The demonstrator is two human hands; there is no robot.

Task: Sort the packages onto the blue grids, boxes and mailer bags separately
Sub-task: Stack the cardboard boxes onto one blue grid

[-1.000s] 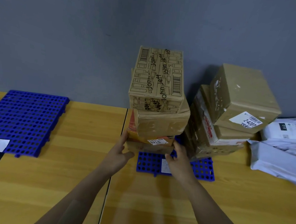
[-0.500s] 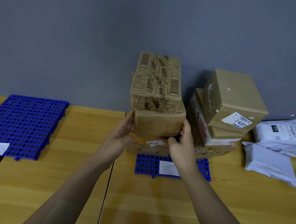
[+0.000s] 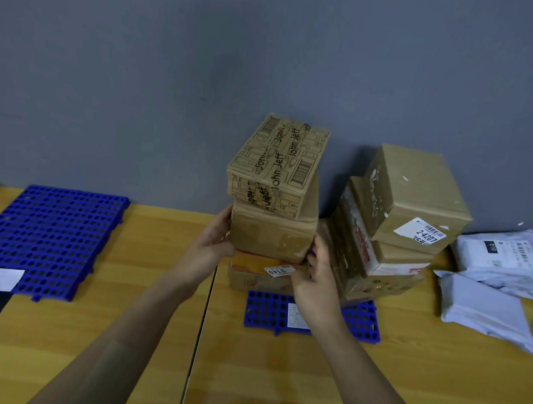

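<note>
Grey wall behind, yellow wood table (image 3: 115, 334) in front w/ a seam down the middle. Clamped plain box (image 3: 271, 235) end to end, dead ahead at approx. chest line: left hand (image 3: 212, 245) curled round its left end, right hand (image 3: 316, 278) curled round its lower right corner, fingertips partly hidden behind. Held nothing else. Long axis left-right, so one hand per end and neither clearly nearer. Carried printed box (image 3: 278, 167) on top, twisted a bit off square and overhanging to the right. Sat on or just above orange box (image 3: 252, 272) w/ white label; couldn't tell if touching. Stood over centre grid (image 3: 268, 309), blue, w/ a paper slip on it. Had a tilted stack of boxes (image 3: 415, 196) just right of the right hand, on that same grid. Left white mailer bags (image 3: 489, 308) further right, on bare table, off any grid. Showed left grid (image 3: 43, 239) well apart to the left, also w/ a paper slip on its near corner. Prob. mid-shift of the top 2 boxes as a pair; needed a level carry, else printed box likely to slide off rightward.
</note>
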